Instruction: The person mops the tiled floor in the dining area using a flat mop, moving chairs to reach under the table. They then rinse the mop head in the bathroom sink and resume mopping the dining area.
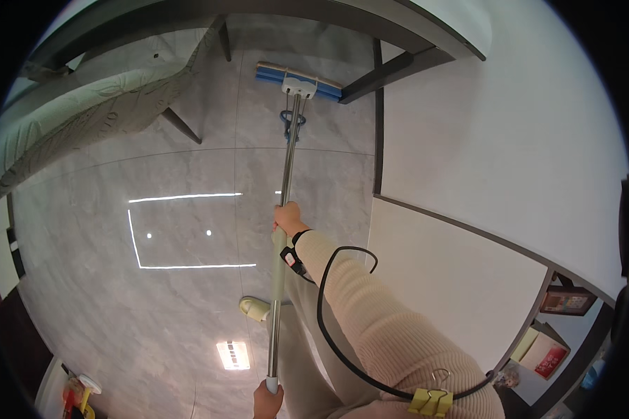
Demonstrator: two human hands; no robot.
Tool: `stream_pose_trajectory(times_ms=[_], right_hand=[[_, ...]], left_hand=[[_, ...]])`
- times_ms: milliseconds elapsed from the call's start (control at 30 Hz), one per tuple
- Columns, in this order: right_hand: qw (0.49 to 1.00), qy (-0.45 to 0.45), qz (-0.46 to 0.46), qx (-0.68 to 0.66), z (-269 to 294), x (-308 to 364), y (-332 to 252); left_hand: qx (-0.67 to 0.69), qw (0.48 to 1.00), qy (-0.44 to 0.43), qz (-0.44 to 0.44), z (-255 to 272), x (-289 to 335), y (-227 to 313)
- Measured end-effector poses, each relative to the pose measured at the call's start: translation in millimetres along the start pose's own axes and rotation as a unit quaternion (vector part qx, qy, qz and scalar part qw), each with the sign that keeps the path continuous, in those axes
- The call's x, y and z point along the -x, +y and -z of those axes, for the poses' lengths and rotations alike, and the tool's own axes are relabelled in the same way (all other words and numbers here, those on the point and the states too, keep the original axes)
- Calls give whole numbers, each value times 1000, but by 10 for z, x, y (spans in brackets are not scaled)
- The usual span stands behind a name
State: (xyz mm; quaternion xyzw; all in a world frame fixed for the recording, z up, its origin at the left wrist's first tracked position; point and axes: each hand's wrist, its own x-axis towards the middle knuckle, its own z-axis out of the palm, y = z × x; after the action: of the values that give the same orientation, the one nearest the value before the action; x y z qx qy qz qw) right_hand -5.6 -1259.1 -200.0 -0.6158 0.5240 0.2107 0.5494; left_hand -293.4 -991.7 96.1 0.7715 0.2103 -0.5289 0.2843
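A sponge mop with a steel pole (286,174) stretches away from me over the grey tiled floor. Its blue and white head (300,85) rests on the floor at the far side, close to a dark table leg. My right hand (288,218) is closed round the middle of the pole, just above a pale green grip section. Nearer to me, my left hand (267,401) wraps the pole's white end, partly cut off by the lower edge. The right wrist wears a black strap with a small device (292,261).
A dark table frame (391,77) spans the far side. To the left stands a patterned upholstered seat (84,115) on dark legs. White panels (461,258) and a shelf with boxes (548,356) line the right. A black cable (321,328) loops along my right sleeve; a slipper (254,309) shows below.
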Motion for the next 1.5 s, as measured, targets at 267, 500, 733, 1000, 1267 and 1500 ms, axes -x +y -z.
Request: stream_pose_trajectory(times_ms=[267, 500, 733, 1000, 1267, 1500], right_hand=[[1000, -27, 7, -4, 109, 197, 266], [996, -89, 9, 23, 73, 463, 657], [1000, -21, 0, -2, 34, 1274, 1600], [871, -167, -234, -398, 25, 2710, 1766], [810, -134, -183, -540, 193, 2818, 816], [882, -233, 149, -381, 1144, 2322, -63]], left_hand=[[82, 993, -73, 39, -116, 174, -198], [43, 995, -86, 23, -99, 360, -706], [-55, 993, -100, 32, 142, 960, -1542], [-312, 942, 126, 20, 1462, 2224, -1275], [-584, 636, 461, -204, 2237, 3141, 599], [-697, 408, 491, -327, 2366, 3605, 2898]])
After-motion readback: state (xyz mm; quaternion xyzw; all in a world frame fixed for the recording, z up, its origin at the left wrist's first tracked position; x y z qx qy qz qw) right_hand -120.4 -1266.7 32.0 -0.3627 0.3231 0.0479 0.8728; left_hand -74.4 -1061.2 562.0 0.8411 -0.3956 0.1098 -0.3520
